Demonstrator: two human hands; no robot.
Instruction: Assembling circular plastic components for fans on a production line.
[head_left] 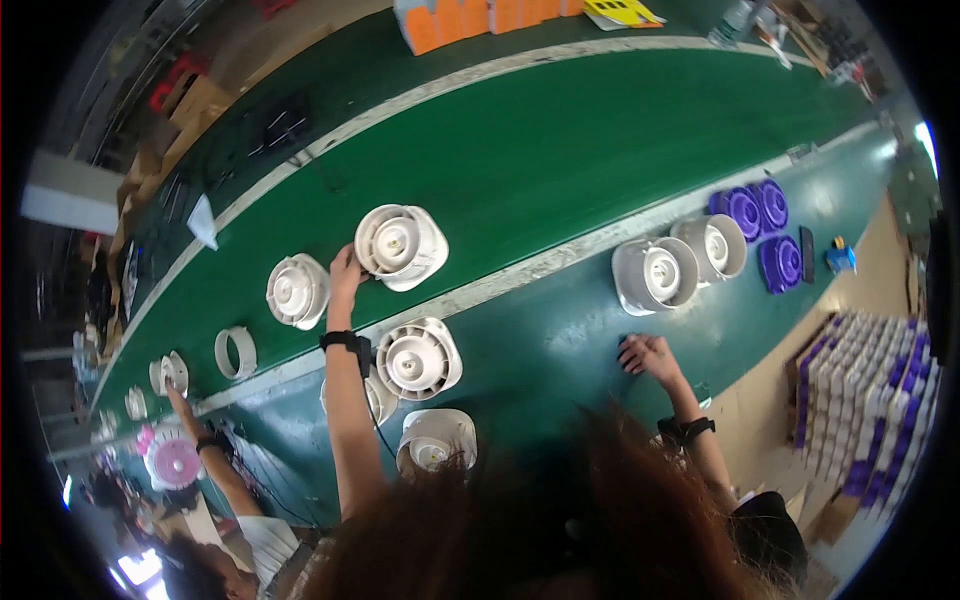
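My left hand (345, 270) reaches over the green belt, fingers closed at the left edge of a white round fan housing (400, 245) with a squarish base. Left of that hand is a second white housing (297, 291). Below the belt's edge, near my left forearm, are a ribbed white housing (412, 360), another partly behind the arm, and one more (438, 440) partly hidden by hair. My right hand (650, 358) rests on the green table with its fingers curled; its palm is hidden. Just beyond it stand two white housings with deep rings (658, 275) (712, 248).
Several purple round parts (780, 263) lie at the right beside a dark flat object (806, 254). Stacked white and purple pieces (868, 400) stand on the floor at right. A loose white ring (236, 352) sits on the belt. At far left, a co-worker's hand (177, 392) touches a white part.
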